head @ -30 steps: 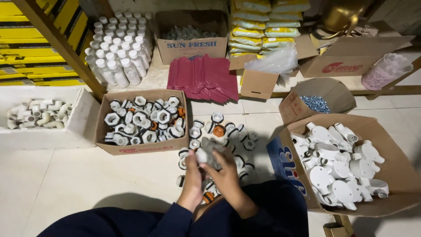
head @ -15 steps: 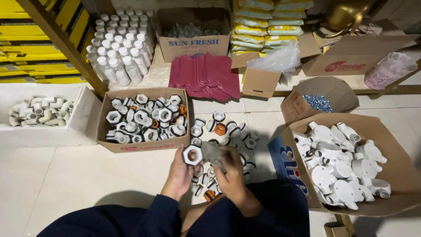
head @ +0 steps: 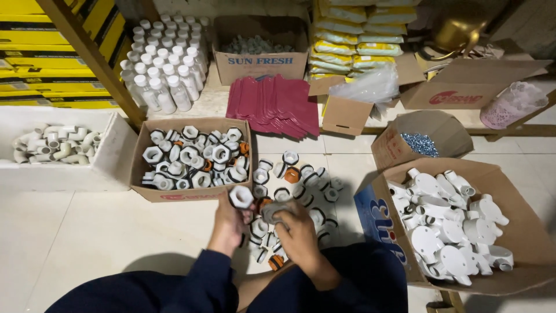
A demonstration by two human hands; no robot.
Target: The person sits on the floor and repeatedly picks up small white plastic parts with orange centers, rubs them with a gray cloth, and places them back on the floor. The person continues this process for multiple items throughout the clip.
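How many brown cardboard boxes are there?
6: the nut box at left, the lettered box at the top, a small box mid-floor, the screw box, the big box of white fittings at right, an open box top right. More may be hidden.

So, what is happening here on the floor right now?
A seated person's left hand holds a white hexagonal plastic nut beside the cardboard box of similar nuts. The right hand grips a grey round fitting over loose white and orange fittings scattered on the tiled floor.
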